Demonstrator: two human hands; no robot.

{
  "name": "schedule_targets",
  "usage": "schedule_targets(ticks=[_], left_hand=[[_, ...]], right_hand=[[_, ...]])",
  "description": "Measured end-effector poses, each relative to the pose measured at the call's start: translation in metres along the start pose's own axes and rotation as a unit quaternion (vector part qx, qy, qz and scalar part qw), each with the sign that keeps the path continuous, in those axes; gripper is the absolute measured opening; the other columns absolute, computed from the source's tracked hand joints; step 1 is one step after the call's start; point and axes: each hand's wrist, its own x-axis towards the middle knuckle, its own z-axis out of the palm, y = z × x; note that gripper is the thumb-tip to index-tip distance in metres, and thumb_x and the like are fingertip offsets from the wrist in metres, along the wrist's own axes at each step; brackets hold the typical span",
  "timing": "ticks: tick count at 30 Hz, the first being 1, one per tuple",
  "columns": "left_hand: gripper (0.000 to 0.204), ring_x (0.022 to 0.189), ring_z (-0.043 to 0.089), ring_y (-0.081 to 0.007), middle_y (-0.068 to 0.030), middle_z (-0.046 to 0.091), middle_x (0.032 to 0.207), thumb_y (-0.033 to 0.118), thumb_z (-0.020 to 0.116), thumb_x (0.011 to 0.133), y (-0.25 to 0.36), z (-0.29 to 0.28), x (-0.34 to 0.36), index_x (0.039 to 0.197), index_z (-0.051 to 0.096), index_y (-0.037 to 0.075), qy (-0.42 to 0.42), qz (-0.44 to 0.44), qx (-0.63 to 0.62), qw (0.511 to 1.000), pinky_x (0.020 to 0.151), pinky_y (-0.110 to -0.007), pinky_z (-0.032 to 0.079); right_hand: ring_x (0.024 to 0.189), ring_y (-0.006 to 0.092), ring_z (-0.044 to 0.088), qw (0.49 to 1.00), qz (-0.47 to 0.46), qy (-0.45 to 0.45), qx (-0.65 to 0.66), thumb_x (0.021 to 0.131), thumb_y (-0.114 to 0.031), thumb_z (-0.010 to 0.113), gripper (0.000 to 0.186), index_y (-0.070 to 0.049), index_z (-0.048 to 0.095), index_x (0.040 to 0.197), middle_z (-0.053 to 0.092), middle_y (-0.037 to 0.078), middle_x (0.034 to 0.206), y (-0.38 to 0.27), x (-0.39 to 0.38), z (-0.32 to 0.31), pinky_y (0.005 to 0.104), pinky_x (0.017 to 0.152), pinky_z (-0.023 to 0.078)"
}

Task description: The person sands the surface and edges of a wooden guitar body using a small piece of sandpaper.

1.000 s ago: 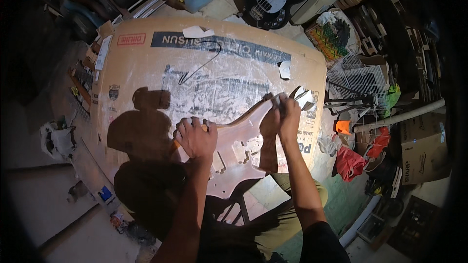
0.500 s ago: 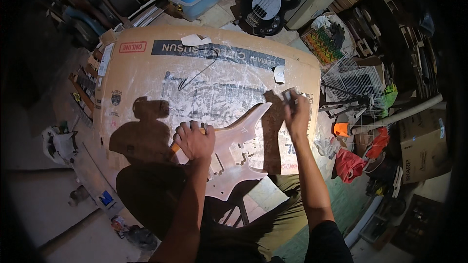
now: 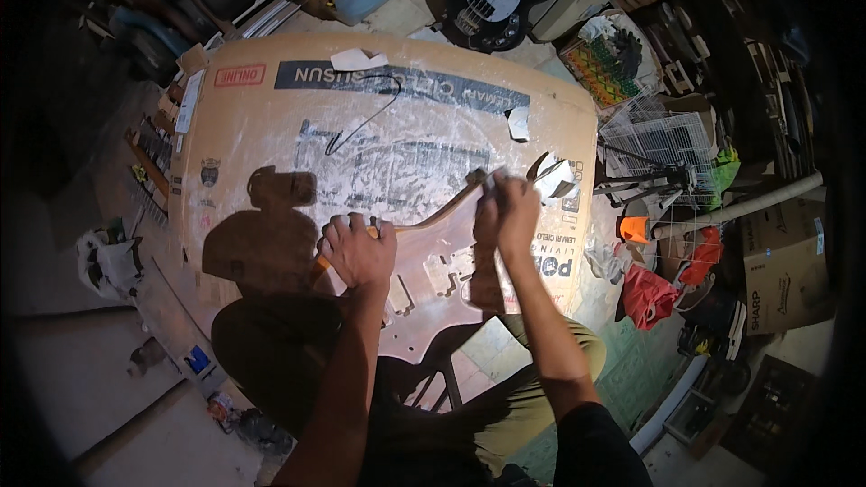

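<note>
Head view: guitar body [image 3: 422, 257], white-smeared cardboard [image 3: 397, 191], cluttered floor [image 3: 622, 374] around.

The left forearm [image 3: 352, 361] rises from the lower edge, nearly upright with a slight lean to the right; the left hand [image 3: 359, 252] lies back up, its knuckles bent and fingers curled. The right forearm [image 3: 544, 325] slants up and leftward; the right hand [image 3: 514, 215] reaches farther forward, its bent fingers gathered closely, their tips blurred.
</note>
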Motion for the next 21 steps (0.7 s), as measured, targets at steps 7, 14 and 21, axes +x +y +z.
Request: schedule_targets(ticks=[7,14,21], left_hand=[[0.039,0.114,0.052,-0.0314,-0.0153,0.061,0.112,0.040,0.062,0.081,0.005,-0.002,0.002,0.097,0.072,0.006,0.007,0.008,-0.008,1.000,0.100,-0.047,0.036],[0.037,0.115,0.053,-0.0317,-0.0139,0.062,0.112,0.038,0.061,0.085,-0.008,-0.004,0.002,0.101,0.071,0.007,0.017,-0.006,-0.005,1.000,0.099,-0.050,0.039],[0.042,0.110,0.056,-0.0340,-0.0184,0.063,0.114,0.042,0.060,0.085,-0.001,0.002,-0.001,0.103,0.072,0.006,-0.012,-0.004,-0.028,1.000,0.096,-0.053,0.041]], right_hand=[[0.093,0.0287,0.059,0.998,-0.042,-0.057,-0.005,0.090,-0.011,0.067,0.021,-0.004,0.064,0.109,0.063,0.014,0.102,-0.010,-0.016,0.001,0.0381,0.082,0.049],[0.101,0.0409,0.059,0.973,-0.163,-0.140,-0.084,0.078,-0.009,0.072,0.029,-0.008,0.068,0.107,0.064,0.021,0.105,-0.045,-0.072,0.001,0.0479,0.086,0.047],[0.100,0.0390,0.058,0.987,-0.077,0.074,-0.119,0.082,-0.008,0.071,0.044,-0.009,0.066,0.125,0.064,0.018,0.109,0.040,0.041,-0.056,0.0482,0.088,0.046]])
